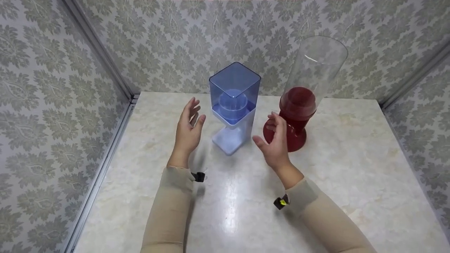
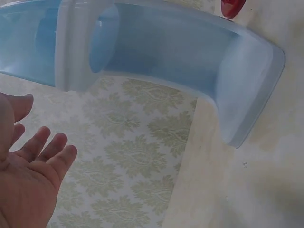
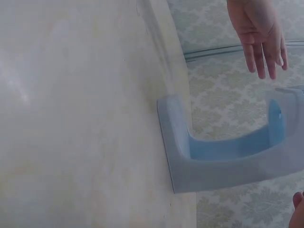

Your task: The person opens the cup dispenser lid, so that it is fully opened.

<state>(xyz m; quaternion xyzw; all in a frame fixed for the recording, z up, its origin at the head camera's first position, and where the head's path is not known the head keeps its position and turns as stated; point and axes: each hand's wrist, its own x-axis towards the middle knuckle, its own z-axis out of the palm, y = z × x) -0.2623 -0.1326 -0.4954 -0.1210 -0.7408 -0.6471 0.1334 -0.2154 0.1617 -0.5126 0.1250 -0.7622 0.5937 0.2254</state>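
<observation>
A blue-and-white dispenser (image 1: 233, 109) stands upright on the table, with a see-through square container over an open stand and a flat foot (image 2: 251, 80). To its left my left hand (image 1: 188, 131) is held in the air, palm facing inward, fingers apart and loosely bent, holding nothing. On the other side, my right hand (image 1: 276, 142) is raised with thumb and fingers spread, also holding nothing. In the right wrist view, only a bit of the right hand (image 3: 298, 213) shows. Neither hand touches the blue-and-white dispenser.
Behind the right hand stands a red-based device (image 1: 299, 109) with a tall clear cylinder (image 1: 316, 66), open at the top. Both items stand on a pale marbled table (image 1: 225, 211). Patterned wall panels (image 1: 158, 45) enclose the back and sides.
</observation>
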